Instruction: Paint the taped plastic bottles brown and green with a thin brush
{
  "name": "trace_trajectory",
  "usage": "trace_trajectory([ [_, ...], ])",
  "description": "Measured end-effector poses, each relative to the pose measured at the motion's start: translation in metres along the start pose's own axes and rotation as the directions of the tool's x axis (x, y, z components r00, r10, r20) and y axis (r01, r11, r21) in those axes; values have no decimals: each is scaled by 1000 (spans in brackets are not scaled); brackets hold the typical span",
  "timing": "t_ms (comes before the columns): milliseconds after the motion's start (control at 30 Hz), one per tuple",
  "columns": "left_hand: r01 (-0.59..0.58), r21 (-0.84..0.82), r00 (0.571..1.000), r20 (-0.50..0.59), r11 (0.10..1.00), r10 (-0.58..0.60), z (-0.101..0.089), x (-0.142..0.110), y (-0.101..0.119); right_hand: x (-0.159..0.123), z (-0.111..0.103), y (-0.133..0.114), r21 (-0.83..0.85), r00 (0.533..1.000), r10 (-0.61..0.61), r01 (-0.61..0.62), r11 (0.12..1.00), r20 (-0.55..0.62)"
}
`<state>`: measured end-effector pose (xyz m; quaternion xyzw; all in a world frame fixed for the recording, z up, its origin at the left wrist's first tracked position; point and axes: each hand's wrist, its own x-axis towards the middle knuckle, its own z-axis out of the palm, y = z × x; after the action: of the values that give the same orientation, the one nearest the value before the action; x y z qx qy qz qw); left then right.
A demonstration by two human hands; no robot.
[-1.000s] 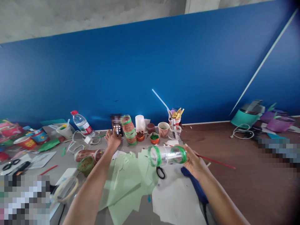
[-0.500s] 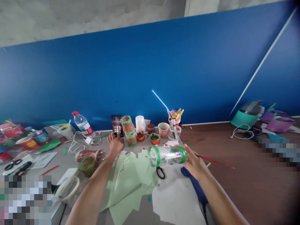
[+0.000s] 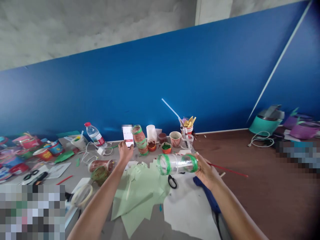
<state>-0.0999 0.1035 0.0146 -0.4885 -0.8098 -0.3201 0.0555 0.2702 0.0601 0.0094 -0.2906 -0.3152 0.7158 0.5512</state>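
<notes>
Nearest you on the grey bench: a white sheet with pale green paper to its left, and a blue-handled tool lying at the sheet's right side, a dark cable trailing from its lower end. No lettering legible on any of these.

Your right grip is closed around the right-hand end of the clear cylinder. The cylinder lies sideways above the papers, just over a black scissor handle, a green band near each end; pale marks along its wall, too small to read. A red stick points off to the right behind your hand.

Your left grip is farther out, fingers at the lower edge of a phone; whether they close on it, cannot tell. Phone stands upright, screen lit white: a row of characters, blurred, above a red patch whose wording is unreadable.

Just right of the phone stands a green-and-brown banded tube. Right of that, small cups hold brown material and green material. Left of the phone, a tilted water bottle, red cap, red-and-white label; brand not legible.

Behind everything, a blue partition.
</notes>
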Motion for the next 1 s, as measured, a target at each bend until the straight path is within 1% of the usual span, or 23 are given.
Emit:
trace_trajectory([
  [67, -28, -143, 1000, 2, 989, 29, -5, -14, 10, 0, -1, 0, 11, 1000, -5, 5, 1000, 4],
  [167, -60, -358, 997, 22, 932, 72, -11, -43, 23, 1, -2, 1, 14, 1000, -11, 11, 1000, -27],
  [300, -63, -623, 986, 81, 779, 144, -24, -86, 41, 3, -2, 3, 9, 998, -16, 16, 1000, -56],
  [400, -75, -743, 980, 68, 665, 186, -39, -114, 54, 4, -2, 5, 0, 999, -23, 23, 1000, -27],
  [500, -91, -802, 979, 35, 590, 200, -53, -136, 68, 6, -4, 7, -10, 999, -46, 46, 999, 4],
  [567, -100, -827, 977, 25, 554, 213, -60, -148, 78, 8, -5, 9, -13, 997, -78, 78, 997, -12],
  [667, -117, -840, 958, 46, 529, 284, -63, -161, 91, 9, -6, 11, -26, 992, -120, 119, 993, -50],
  [733, -128, -838, 944, 61, 530, 325, -62, -166, 96, 9, -5, 11, -41, 989, -136, 133, 990, -65],
  [833, -147, -833, 941, 48, 534, 335, -56, -170, 97, 7, -2, 11, -99, 982, -167, 159, 982, -83],
  [933, -148, -832, 946, 38, 534, 321, -49, -173, 95, 5, -1, 11, -235, 970, -227, 201, 951, -90],
  [1000, -129, -837, 946, 58, 532, 320, -45, -176, 93, 4, -3, 12, -327, 960, -266, 224, 918, -87],
])
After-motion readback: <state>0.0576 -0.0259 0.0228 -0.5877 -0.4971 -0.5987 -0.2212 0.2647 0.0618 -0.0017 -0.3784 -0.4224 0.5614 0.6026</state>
